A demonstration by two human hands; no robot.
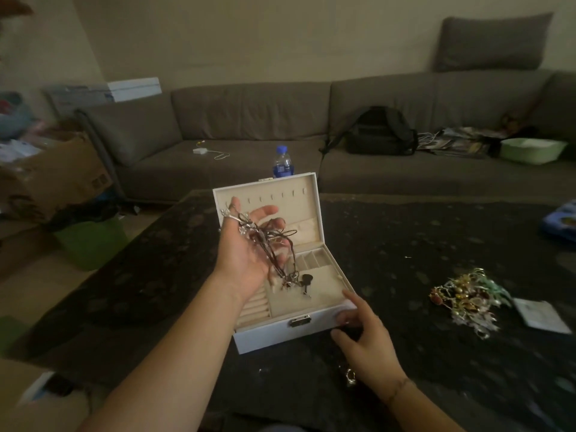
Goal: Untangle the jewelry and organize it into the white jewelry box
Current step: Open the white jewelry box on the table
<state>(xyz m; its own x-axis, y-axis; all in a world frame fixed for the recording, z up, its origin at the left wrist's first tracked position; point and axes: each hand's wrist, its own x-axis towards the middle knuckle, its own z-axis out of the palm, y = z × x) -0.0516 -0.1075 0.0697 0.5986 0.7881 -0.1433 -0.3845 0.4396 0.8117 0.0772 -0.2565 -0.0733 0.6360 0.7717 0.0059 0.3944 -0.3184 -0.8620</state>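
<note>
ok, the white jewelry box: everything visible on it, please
The white jewelry box sits open on the dark table, its lid upright with a row of small hooks. The beige lining looks like velvet: ring rolls front-left, small compartments behind. A metal clasp is on the front wall. The right hand touches its front-right corner; the left hand holds tangled necklaces above it.

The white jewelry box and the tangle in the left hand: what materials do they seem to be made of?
White jewelry box: smooth white outer skin, possibly faux leather, with a shiny metal clasp and matte beige lining that looks like velvet. Tangle draped over the left hand: thin dark brown cords, maybe leather or waxed string, plus glinting silver-coloured metal pieces. Blur leaves this uncertain.
</note>
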